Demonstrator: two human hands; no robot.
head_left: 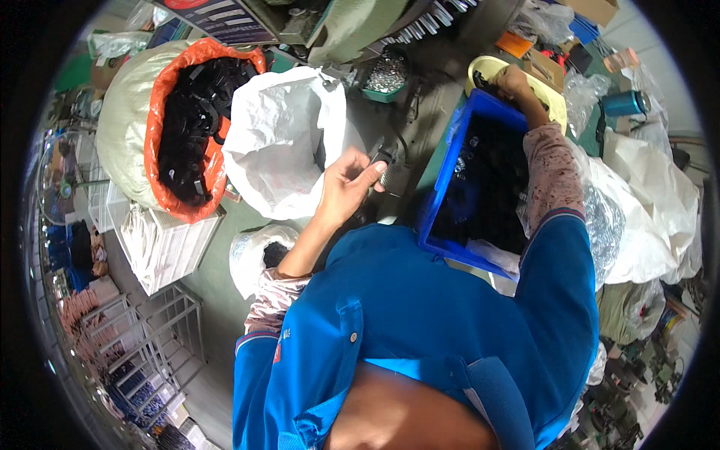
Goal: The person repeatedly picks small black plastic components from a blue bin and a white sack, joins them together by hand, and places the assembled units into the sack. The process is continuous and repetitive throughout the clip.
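Note:
My left hand (348, 184) is closed in a pinch on a small black part (382, 156), held up beside the open mouth of a white sack (285, 142). At the upper right my right hand (512, 82) reaches into a yellow tub (553, 96), its fingers curled down over small dark pieces. The fingertips are hidden, so what they grip cannot be made out. My right forearm passes over the edge of a blue bin (430, 214) filled with black pieces. Within that bin lie a few shiny clear bits (460, 165).
An orange-lined sack (155, 142) of black parts stands at the left, above a white crate (161, 255). A green tray (384, 96) of small shiny metal pieces sits near the machine (356, 34). Clear plastic bags (604, 217) and a blue cylinder (626, 103) are at the right.

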